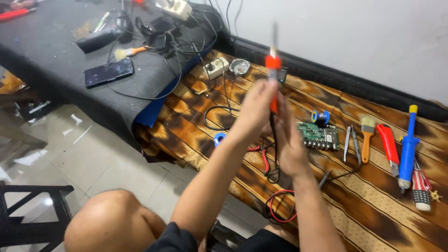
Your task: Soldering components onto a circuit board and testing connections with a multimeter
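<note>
The slim soldering iron with an orange-red collar and dark metal tip [273,63] stands upright in the air, tip up, above the workbench and between both hands. It is blurred, so its fine shape cannot be read. The left hand [255,108] is wrapped around the handle just below the collar; the right hand [290,145] sits lower on the same tool, fingers curled, though whether it grips the handle or the black cord [274,158] hanging from it cannot be told.

Judging by its look, the iron is light, stiff and long for its weight, so it would handle best by the insulated handle under the collar, well clear of the metal end, which may be hot. The trailing cord could drag on it.

Just right of the right hand lies a green circuit board [319,135], with a blue solder spool [321,116] beyond it. Farther right are tweezers [347,143], a wooden-handled brush [367,136], a red utility knife [387,147] and a blue desoldering pump [409,147], all on the brown patterned cloth [373,200].
</note>
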